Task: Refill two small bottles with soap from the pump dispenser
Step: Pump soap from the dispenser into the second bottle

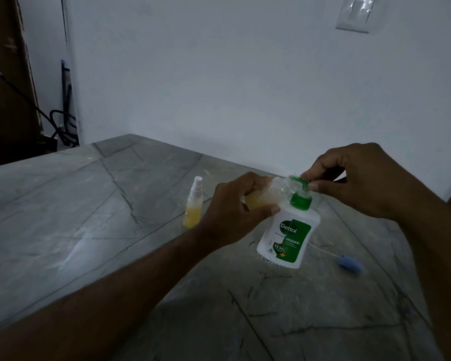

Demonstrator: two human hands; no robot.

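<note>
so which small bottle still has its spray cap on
The small bottle standing alone left of the hands; the other small bottle, gripped by the left hand, is open at the pump.

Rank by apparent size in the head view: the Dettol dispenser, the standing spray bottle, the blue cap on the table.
1. Dettol dispenser, clearly the largest.
2. Standing spray bottle, slimmer and shorter; it stands a little farther away, which may shrink it slightly.
3. Blue cap, by far the smallest.
</note>
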